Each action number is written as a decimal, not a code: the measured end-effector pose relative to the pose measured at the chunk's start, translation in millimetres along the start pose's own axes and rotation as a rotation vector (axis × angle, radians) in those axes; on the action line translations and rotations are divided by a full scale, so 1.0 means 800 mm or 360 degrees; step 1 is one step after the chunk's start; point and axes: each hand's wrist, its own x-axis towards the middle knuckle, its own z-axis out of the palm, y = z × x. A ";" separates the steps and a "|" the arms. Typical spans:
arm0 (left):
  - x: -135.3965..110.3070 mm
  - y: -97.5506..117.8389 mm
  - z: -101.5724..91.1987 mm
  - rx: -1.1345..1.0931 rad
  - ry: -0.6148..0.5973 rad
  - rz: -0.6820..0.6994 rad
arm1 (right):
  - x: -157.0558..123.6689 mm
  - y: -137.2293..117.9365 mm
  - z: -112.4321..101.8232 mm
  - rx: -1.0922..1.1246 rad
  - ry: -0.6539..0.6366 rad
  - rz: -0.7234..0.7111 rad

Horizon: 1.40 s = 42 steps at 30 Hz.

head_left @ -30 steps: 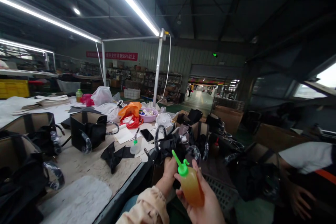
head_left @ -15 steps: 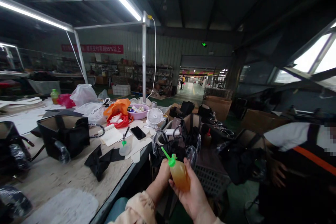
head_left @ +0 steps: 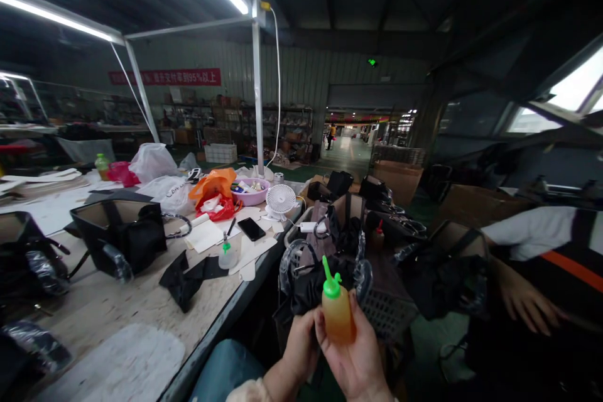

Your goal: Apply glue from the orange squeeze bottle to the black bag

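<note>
A squeeze bottle (head_left: 338, 321) of amber liquid, with a green nozzle cap (head_left: 331, 287), stands nearly upright in front of me. My right hand (head_left: 355, 358) is wrapped round its body from below and behind. Just left of the bottle, my left hand (head_left: 300, 340) is closed, its fingertips against the right hand's fingers; what it holds, if anything, is hidden. Beyond the bottle lie black bags (head_left: 308, 286) with plastic-wrapped handles. On the table at left is a smaller clear bottle (head_left: 228, 255) with a green cap.
The worktable (head_left: 207, 326) carries a black handbag (head_left: 120, 239), a phone (head_left: 251, 229), a white fan (head_left: 281, 200), a lilac basin (head_left: 252, 197) and an orange plastic bag (head_left: 213, 185). A grey crate (head_left: 384, 313) stands beyond my hands. At right sits a person, one hand (head_left: 527, 298) lowered.
The squeeze bottle has moved right and tipped from leaning left to nearly upright. Both hands moved right and slightly down with it. The view has tilted down a little.
</note>
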 end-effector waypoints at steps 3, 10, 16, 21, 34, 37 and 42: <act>-0.015 -0.006 0.005 -0.0241 -0.0115 -0.0119 | 0.002 -0.001 -0.011 -0.0034 0.0018 -0.0033; -0.042 -0.014 0.009 -0.0846 -0.0636 -0.0372 | -0.004 -0.016 -0.021 0.0013 0.0070 -0.0031; -0.085 0.075 -0.012 0.0458 -0.0998 -0.0645 | -0.009 -0.042 -0.008 0.0006 0.0115 0.0112; -0.074 0.202 -0.005 0.0686 -0.0387 0.0201 | -0.026 -0.053 0.009 -0.0269 0.0016 0.0393; -0.060 0.244 -0.053 0.1256 -0.0605 -0.0329 | -0.062 -0.054 0.058 -0.0640 -0.0321 0.0941; -0.105 0.231 -0.068 0.0544 -0.0722 -0.0501 | -0.065 -0.039 0.063 -0.0616 -0.0355 0.1007; -0.161 0.208 -0.063 0.0501 -0.0595 -0.0433 | -0.068 0.007 0.067 -0.0601 -0.0445 0.0965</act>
